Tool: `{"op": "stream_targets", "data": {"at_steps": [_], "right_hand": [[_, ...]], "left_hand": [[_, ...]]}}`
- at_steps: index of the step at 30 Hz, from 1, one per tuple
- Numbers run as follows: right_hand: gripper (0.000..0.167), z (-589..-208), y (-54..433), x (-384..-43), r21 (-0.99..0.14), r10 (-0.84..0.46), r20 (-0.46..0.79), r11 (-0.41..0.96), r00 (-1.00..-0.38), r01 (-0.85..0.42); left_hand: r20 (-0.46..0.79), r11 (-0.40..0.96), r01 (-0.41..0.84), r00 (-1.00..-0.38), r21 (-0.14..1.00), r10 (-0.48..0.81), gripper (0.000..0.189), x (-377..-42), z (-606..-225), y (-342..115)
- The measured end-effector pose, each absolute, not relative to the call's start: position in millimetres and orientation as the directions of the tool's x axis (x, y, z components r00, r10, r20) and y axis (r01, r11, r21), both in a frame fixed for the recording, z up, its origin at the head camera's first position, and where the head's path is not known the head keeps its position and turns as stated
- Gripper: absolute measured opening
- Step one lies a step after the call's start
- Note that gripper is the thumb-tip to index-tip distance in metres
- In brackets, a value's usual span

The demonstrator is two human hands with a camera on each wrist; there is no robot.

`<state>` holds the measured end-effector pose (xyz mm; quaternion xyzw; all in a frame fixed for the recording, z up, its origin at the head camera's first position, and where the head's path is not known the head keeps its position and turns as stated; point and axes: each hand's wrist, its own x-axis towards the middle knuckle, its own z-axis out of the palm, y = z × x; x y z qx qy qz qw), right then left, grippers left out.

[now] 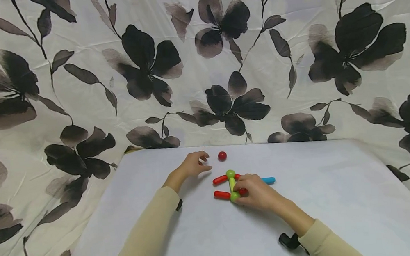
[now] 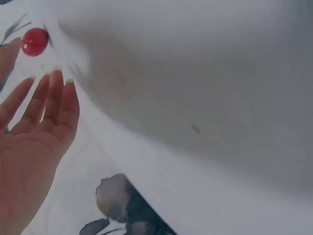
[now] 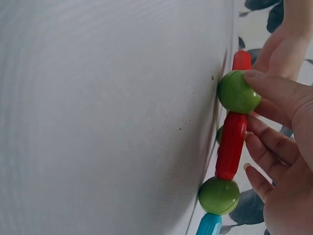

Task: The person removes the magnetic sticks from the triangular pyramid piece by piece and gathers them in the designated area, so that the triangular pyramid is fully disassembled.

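My left hand (image 1: 193, 165) hovers over the white table, fingers loosely spread, just left of a loose red ball (image 1: 222, 156); a small gap shows between them. The left wrist view also has the red ball (image 2: 35, 42) near the fingertips. My right hand (image 1: 257, 193) holds the near green ball (image 3: 239, 92) of a ball-and-rod construction, thumb on its side. A yellow-green rod (image 1: 232, 184) links this ball to a far green ball (image 1: 230, 173). Two red rods (image 1: 221, 194) point left. Another red rod (image 3: 232, 147) runs to a further green ball (image 3: 219, 196), partly hidden by the hand in the head view.
The blue rod (image 1: 268, 180) sticks out to the right beyond my right hand. A white tabletop (image 1: 201, 243) lies under everything, its far edge against a floral cloth (image 1: 289, 74). Black straps (image 1: 289, 241) sit at the wrists.
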<state>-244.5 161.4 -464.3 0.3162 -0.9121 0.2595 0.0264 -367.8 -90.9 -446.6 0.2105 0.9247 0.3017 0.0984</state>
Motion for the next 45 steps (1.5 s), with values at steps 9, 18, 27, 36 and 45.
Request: {"op": "stream_targets", "data": {"at_steps": [9, 18, 27, 36, 45], "right_hand": [[0.021, -460.2, 162.8, -241.7, -0.444, -0.578, 0.216, 0.659, -0.787, -0.607], [0.023, -458.0, 160.0, -242.6, -0.365, -0.590, 0.210, 0.692, -0.779, -0.623], [0.025, -460.8, 159.7, -244.4, -0.329, -0.611, 0.196, 0.696, -0.767, -0.638], [0.021, -457.3, 160.4, -243.1, -0.335, -0.607, 0.192, 0.698, -0.771, -0.633], [0.022, -457.7, 159.6, -242.4, -0.325, -0.608, 0.202, 0.698, -0.768, -0.638]], "left_hand": [[-0.010, 0.635, 0.480, -0.793, 0.605, 0.610, 0.033, -321.1, -447.9, -105.7], [-0.044, 0.575, 0.486, -0.738, 0.658, 0.674, 0.032, -288.6, -461.6, -103.8], [-0.080, 0.592, 0.476, -0.732, 0.651, 0.677, 0.029, -281.9, -463.5, -92.6], [-0.096, 0.613, 0.464, -0.744, 0.640, 0.662, 0.014, -283.6, -463.1, -88.4], [-0.092, 0.614, 0.467, -0.745, 0.637, 0.661, 0.012, -285.7, -463.9, -88.0]]}}
